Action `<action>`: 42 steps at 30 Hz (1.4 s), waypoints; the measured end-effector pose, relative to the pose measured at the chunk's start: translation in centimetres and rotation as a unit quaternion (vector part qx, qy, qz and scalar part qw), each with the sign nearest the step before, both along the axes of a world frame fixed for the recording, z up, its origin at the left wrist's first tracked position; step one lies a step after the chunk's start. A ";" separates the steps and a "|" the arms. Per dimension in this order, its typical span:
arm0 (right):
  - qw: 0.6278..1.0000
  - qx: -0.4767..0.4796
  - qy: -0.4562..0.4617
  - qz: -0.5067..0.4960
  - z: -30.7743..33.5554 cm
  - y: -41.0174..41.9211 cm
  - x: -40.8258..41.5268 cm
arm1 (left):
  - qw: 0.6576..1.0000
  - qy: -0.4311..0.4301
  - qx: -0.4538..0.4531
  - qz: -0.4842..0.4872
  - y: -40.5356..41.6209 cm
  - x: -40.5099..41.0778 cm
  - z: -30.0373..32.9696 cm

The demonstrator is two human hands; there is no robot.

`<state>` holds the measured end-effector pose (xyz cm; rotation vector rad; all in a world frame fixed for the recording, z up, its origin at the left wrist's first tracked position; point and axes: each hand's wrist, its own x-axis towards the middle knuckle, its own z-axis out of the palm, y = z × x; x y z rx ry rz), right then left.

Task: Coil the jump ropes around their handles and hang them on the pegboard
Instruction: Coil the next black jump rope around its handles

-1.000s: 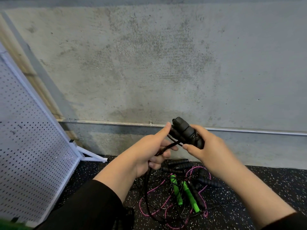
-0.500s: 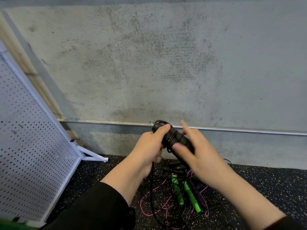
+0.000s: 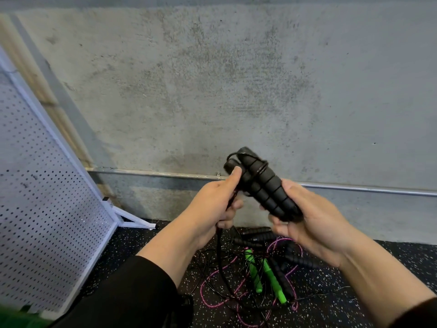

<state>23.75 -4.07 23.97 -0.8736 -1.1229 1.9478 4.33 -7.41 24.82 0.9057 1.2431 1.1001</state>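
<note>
Both hands grip: right hand [image 3: 314, 223] black handles [image 3: 262, 183], left hand [image 3: 212, 204] cord [image 3: 218, 245]. Rope tangle [image 3: 260, 273] on floor beyond; pegboard [image 3: 42, 209] far left.

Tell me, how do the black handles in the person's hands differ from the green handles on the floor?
The black handles are held up, gripped by the right hand with the left hand touching them and holding the cord; the green handles lie untouched on the floor. The black handles have cord wound around them; the green handles sit in a loose tangle of ropes. Both pairs lie side by side.
</note>
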 end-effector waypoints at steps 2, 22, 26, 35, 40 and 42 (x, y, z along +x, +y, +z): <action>0.990 0.094 -0.081 -0.070 0.2 0.4 0.0 | 0.999 0.021 -0.022 -0.017 0.0 -0.1 -0.1; 0.722 0.494 -0.475 -0.097 -1.1 -0.2 -0.9 | 0.995 -0.019 -0.055 0.078 0.4 0.5 -1.4; 0.764 0.472 -0.431 -0.086 -0.9 -0.1 -0.5 | 0.995 -0.018 -0.032 0.089 0.5 0.6 -1.2; 0.996 -0.048 -0.074 -0.015 1.0 -0.2 0.2 | 0.998 -0.016 0.037 0.049 0.2 0.9 -0.8; 0.992 -0.079 -0.044 0.092 1.1 -0.1 0.9 | 0.999 0.005 0.043 0.026 0.1 0.8 -0.8; 0.995 -0.004 -0.086 0.055 1.1 0.0 0.6 | 0.999 0.015 0.035 0.016 0.1 0.8 -0.7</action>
